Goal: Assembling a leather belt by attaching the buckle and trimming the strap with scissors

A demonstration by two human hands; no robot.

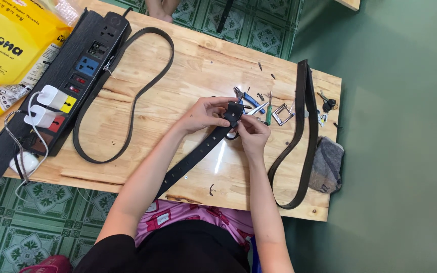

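while both hands (231, 121) pinch one belt (198, 151), two more belts (looped) (127, 101) lie nearby.

A belt (198, 154) is held over the middle of the table (188, 65) by the left hand (203, 114) and the right hand (253, 132). Pliers (249, 98), a screwdriver (268, 112) and a buckle (281, 114) lie just beyond. A power strip (61, 86) lies far left; a folded belt (302, 136) lies right.

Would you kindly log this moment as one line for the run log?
left hand: grips black belt end | right hand: pinches same end | beside: pliers, green screwdriver, metal buckle | surface: wooden table
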